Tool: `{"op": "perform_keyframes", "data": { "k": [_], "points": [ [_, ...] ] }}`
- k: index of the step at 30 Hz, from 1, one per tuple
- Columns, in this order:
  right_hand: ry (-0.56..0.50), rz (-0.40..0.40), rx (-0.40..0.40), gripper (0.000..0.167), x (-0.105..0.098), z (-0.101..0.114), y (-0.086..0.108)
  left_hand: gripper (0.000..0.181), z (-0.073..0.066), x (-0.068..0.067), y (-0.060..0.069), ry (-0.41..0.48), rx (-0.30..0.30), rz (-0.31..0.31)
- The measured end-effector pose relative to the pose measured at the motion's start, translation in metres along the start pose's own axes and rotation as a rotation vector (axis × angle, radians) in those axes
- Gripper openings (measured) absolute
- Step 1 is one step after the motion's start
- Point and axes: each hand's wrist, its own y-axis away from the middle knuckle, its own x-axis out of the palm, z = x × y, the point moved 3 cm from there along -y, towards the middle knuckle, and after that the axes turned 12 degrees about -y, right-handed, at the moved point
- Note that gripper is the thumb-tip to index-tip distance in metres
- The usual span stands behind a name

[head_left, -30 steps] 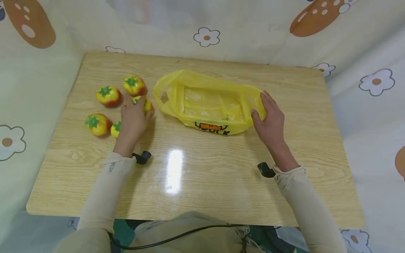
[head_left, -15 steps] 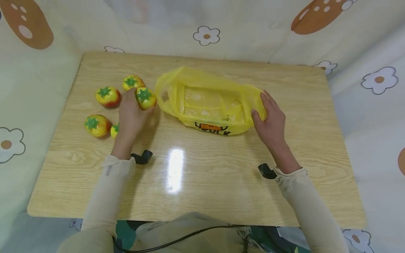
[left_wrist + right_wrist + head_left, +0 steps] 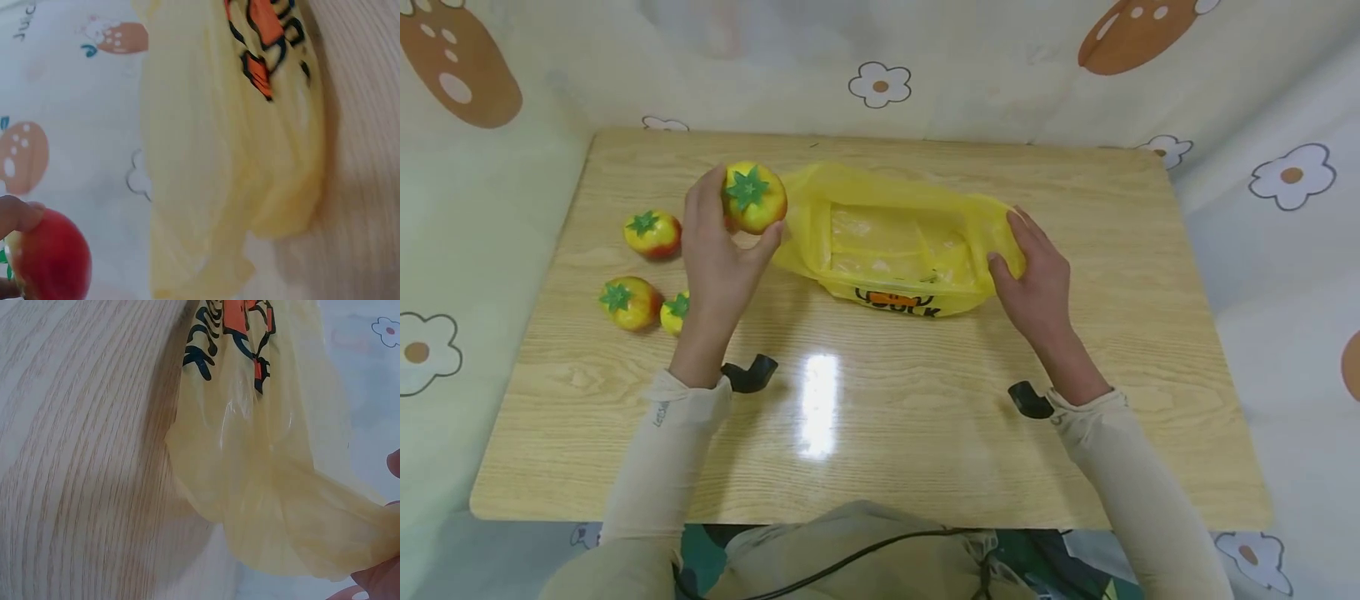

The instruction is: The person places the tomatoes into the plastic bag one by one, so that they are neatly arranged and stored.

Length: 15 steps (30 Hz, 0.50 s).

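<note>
My left hand [image 3: 722, 250] holds a yellow-red tomato [image 3: 755, 198] with a green star-shaped calyx, between thumb and fingers. It is raised above the table at the left end of a yellow plastic bag [image 3: 895, 242]. The tomato's red underside [image 3: 53, 256] shows in the left wrist view. The bag lies with its mouth spread wide, a duck print on its near side. My right hand [image 3: 1037, 279] grips the bag's right end, and in the right wrist view the film [image 3: 350, 531] is drawn toward the fingers.
More tomatoes lie at the table's left: one [image 3: 653, 234] behind, one [image 3: 631, 303] nearer me, and one [image 3: 675, 312] partly hidden by my left wrist. The wooden table [image 3: 910, 433] meets a patterned cloth wall [image 3: 970, 75] at the back.
My left hand has taken hold of a tomato and lifted it up and to the right, toward the bag. My right hand stays on the bag's right end.
</note>
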Motion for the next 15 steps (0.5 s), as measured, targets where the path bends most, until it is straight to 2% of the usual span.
{"op": "perform_keyframes", "data": {
  "k": [3, 7, 12, 15],
  "points": [
    [-0.002, -0.001, -0.003, 0.051, -0.001, 0.001, 0.0, 0.072, -0.013, 0.002, -0.002, 0.02, 0.04, 0.008],
    [-0.012, -0.005, -0.006, 0.051, -0.002, 0.001, 0.001, 0.073, -0.023, 0.013, -0.002, 0.032, 0.081, 0.056],
    [-0.016, 0.006, -0.006, 0.051, -0.002, 0.001, 0.001, 0.076, -0.03, 0.032, 0.001, 0.024, 0.084, 0.153],
    [-0.015, 0.018, 0.003, 0.051, -0.003, 0.003, 0.001, 0.082, -0.032, 0.043, 0.002, 0.009, 0.065, 0.21]
  ]
}}
